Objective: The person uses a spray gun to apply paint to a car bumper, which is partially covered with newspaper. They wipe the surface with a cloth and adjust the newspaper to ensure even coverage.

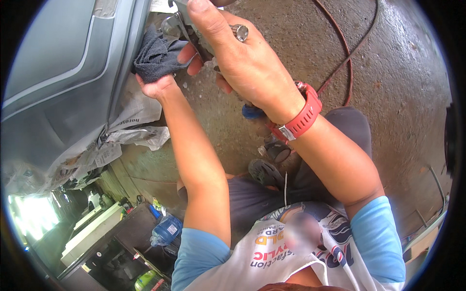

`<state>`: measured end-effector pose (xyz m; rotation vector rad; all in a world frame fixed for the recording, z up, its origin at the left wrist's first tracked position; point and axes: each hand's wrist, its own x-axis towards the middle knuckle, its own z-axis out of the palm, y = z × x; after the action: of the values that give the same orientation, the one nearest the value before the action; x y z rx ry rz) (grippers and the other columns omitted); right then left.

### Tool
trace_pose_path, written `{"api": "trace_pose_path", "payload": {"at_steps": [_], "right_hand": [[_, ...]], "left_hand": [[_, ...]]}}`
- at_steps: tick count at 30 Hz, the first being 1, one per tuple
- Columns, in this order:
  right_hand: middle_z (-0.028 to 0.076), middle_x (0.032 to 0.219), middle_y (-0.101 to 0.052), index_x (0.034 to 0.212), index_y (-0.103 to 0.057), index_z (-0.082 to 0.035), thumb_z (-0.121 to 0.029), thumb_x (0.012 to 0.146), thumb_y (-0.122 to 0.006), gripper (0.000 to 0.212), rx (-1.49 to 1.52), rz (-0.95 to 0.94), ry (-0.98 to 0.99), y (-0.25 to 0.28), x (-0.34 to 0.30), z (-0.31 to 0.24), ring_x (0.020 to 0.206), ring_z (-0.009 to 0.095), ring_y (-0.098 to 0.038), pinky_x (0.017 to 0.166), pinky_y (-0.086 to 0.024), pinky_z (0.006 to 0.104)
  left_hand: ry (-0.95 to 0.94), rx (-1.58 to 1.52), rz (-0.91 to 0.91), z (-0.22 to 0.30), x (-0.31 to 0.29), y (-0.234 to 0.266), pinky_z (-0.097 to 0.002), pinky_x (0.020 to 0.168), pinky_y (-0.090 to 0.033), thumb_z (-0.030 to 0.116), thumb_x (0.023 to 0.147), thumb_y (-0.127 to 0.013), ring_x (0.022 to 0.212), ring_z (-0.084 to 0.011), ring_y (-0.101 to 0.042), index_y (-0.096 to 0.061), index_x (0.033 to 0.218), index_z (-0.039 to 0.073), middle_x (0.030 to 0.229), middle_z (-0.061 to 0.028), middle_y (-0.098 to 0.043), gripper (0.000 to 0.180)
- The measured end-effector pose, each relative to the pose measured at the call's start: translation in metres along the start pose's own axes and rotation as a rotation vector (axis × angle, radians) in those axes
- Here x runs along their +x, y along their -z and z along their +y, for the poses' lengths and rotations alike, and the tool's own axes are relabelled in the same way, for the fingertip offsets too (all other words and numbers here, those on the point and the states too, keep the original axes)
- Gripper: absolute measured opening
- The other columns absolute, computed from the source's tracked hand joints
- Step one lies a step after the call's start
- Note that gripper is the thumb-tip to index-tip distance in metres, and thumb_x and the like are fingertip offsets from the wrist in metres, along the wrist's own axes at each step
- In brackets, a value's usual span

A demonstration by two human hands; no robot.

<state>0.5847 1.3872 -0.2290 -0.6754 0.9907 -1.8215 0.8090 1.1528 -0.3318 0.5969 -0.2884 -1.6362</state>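
Grey concrete floor (388, 72) lay below, a red hose (345, 53) at 1 o'clock. Left hand (162, 80) fingers pinched a dark cloth (155, 56) against the grey panel (63, 72); right hand (242, 63) fingers gripped a metal spray gun (182, 26) at 12 o'clock.

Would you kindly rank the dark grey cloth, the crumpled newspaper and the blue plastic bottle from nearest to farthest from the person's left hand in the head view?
1. Dark grey cloth: gripped in the left hand, against the grey panel.
2. Crumpled newspaper: just below the hand, under the panel's edge.
3. Blue plastic bottle: far lower, beside the elbow.
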Motion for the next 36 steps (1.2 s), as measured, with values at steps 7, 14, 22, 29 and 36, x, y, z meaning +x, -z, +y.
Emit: {"api": "trace_pose_path", "payload": {"at_steps": [7, 14, 22, 29, 36], "right_hand": [[0.01, 0.082, -0.07, 0.129, -0.07, 0.004, -0.071, 0.106, -0.056, 0.08, 0.174, -0.033, -0.086, 0.003, -0.001, -0.01, 0.076, 0.019, -0.078, 0.074, -0.058, 0.0316], [0.009, 0.083, -0.071, 0.118, -0.071, 0.004, -0.073, 0.106, -0.053, 0.08, 0.098, 0.019, 0.057, 0.006, 0.009, -0.009, 0.074, 0.015, -0.072, 0.076, -0.056, 0.0297], [0.007, 0.085, -0.073, 0.116, -0.073, -0.003, -0.077, 0.105, -0.049, 0.079, 0.029, 0.019, -0.02, 0.013, 0.013, -0.018, 0.072, 0.011, -0.066, 0.057, -0.049, 0.029], [0.005, 0.085, -0.073, 0.126, -0.071, -0.004, -0.078, 0.106, -0.047, 0.08, 0.01, 0.003, -0.08, 0.017, 0.015, -0.018, 0.066, 0.01, -0.063, 0.052, -0.046, 0.0276], [0.006, 0.086, -0.073, 0.14, -0.068, -0.005, -0.076, 0.107, -0.045, 0.081, -0.013, -0.035, -0.038, 0.011, 0.023, -0.012, 0.067, 0.01, -0.063, 0.056, -0.048, 0.0288]], "left_hand": [[0.241, -0.024, -0.055, -0.028, -0.021, -0.027, -0.0633, 0.127, -0.031, 0.042, 0.103, -0.045, 0.151, -0.04, -0.046, -0.056, 0.152, -0.002, 0.159, -0.0188, -0.056, 0.067], [0.342, 0.179, -0.612, -0.074, -0.038, -0.074, -0.0571, 0.091, -0.058, 0.04, 0.1, -0.045, 0.113, -0.0383, -0.067, -0.061, 0.141, 0.001, 0.132, -0.0224, -0.068, 0.059], [0.602, -0.376, -0.411, -0.044, -0.071, -0.111, -0.0598, 0.127, -0.033, 0.034, 0.11, -0.035, 0.15, -0.0401, -0.044, -0.047, 0.157, -0.004, 0.159, -0.0236, -0.049, 0.062], [0.235, -0.203, -0.53, 0.094, -0.098, 0.021, -0.0592, 0.136, -0.01, 0.03, 0.111, -0.034, 0.165, -0.0438, -0.02, -0.028, 0.166, -0.01, 0.178, -0.0262, -0.024, 0.069], [-0.26, 0.378, 0.156, 0.184, -0.186, 0.05, -0.0669, 0.129, -0.029, 0.055, 0.11, -0.044, 0.156, -0.045, -0.041, -0.043, 0.164, 0.003, 0.17, -0.0199, -0.044, 0.075]]}}
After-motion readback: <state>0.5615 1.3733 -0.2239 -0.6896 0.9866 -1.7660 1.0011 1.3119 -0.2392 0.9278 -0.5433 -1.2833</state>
